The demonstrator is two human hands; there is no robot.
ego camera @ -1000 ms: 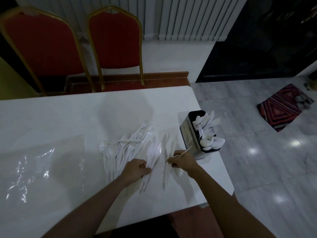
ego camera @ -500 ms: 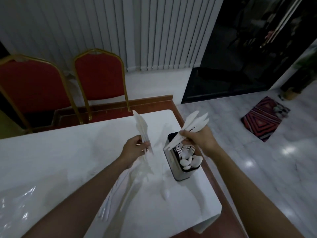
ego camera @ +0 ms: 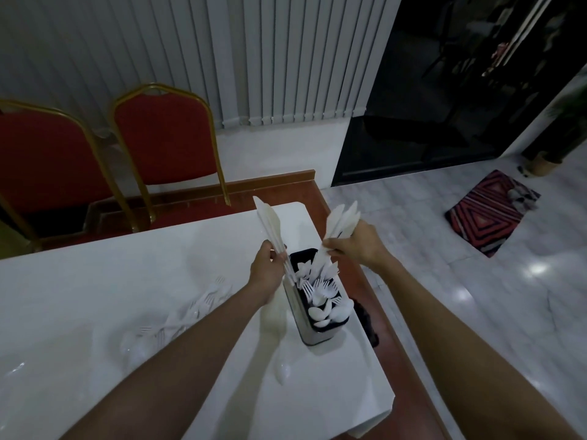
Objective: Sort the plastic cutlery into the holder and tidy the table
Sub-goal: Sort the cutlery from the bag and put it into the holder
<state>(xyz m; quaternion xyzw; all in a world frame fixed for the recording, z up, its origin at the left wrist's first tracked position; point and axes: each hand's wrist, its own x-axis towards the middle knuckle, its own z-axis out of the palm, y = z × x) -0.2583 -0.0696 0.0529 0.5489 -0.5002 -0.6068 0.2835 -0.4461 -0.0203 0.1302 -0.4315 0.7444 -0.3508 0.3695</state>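
The room is dim, with white vertical blinds (ego camera: pixel 286 58) on the far wall, two red chairs (ego camera: pixel 158 138) on the far side of the white table (ego camera: pixel 95 274), and a striped rug (ego camera: pixel 489 214) on the glossy floor to the right. The holder (ego camera: pixel 309 336) stands near the table's right edge. It has spoons (ego camera: pixel 327 312) in its near compartment, forks (ego camera: pixel 317 289) in the middle one, and the far one is for knives.

My right hand (ego camera: pixel 355 246) grips the fanned knives (ego camera: pixel 344 220) blades up, their handle ends dipping into that far compartment. My left hand (ego camera: pixel 266 268), just left of the holder's far corner, pinches a second knife bundle (ego camera: pixel 270 223) upright. Its lower ends are close to the rim, though I cannot tell whether they touch it.

I should square the fan first so the handles go down together and none catches on the divider or drops in with the forks. I want to lower the knives rather than drop them, because the holder is tall and narrow and sits close to the edge, so a sideways knock could tip it. Once the right hand is clear, the left bundle can go into the same compartment.

There is more to do after that: a loose pile (ego camera: pixel 190 312) of forks and spoons lies on the table left of the holder, and a lone spoon (ego camera: pixel 282 371) lies just near of it.
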